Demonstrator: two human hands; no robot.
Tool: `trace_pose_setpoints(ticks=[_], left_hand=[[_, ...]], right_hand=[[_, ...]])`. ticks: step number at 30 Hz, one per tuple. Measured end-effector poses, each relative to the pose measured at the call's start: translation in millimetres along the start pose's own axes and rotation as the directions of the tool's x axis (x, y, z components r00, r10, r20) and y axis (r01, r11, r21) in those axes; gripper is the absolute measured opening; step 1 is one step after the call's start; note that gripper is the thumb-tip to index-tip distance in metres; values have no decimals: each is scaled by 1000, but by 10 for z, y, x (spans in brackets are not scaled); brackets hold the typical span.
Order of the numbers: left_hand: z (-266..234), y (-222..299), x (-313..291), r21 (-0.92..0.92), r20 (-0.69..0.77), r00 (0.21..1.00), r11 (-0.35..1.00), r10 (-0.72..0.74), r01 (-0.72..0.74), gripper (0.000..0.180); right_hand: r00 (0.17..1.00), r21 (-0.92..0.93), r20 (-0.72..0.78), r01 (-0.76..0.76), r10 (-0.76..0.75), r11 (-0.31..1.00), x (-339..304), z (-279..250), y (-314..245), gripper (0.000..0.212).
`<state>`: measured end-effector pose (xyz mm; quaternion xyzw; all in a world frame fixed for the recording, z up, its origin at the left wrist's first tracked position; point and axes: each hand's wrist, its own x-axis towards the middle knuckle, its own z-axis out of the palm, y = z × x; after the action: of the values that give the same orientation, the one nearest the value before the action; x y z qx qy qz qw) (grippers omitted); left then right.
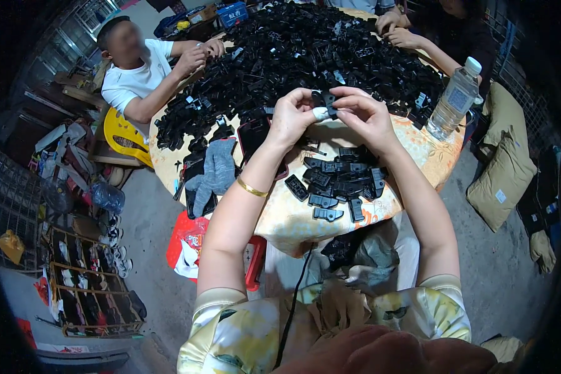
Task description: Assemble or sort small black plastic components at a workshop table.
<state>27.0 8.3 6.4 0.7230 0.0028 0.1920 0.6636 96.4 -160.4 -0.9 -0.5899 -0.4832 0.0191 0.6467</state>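
Above the near side of the round table, my left hand (295, 116) and my right hand (369, 117) are both closed on one small black plastic part (330, 103). Fingertips pinch it from either side, so part of it is hidden. Something white covers my left thumb tip, perhaps a wrap. Just below my hands lies a loose group of similar black plastic parts (336, 177) on the patterned tablecloth (280, 218). A large heap of black parts (293, 50) spreads over the far half of the table.
Left of my forearm lie a grey knitted glove (217, 168) and a dark phone (249, 138). A clear plastic bottle (453, 103) stands at the right edge. One person in white (146, 71) sits far left; another person's hands (400, 34) work far right. A red stool (179, 246) is below.
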Motion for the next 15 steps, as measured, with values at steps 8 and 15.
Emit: trace_pose_setpoints(ticks=[8,15], left_hand=[[-21,75,-44,133,23,997,989,-68,65,24],[-18,31,-14,268,0,998,961,71,-68,27]], right_hand=[[999,36,-25,-33,34,999,8,-4,17,17],[990,-115,-86,103,-113,988,2,57,-2,14]])
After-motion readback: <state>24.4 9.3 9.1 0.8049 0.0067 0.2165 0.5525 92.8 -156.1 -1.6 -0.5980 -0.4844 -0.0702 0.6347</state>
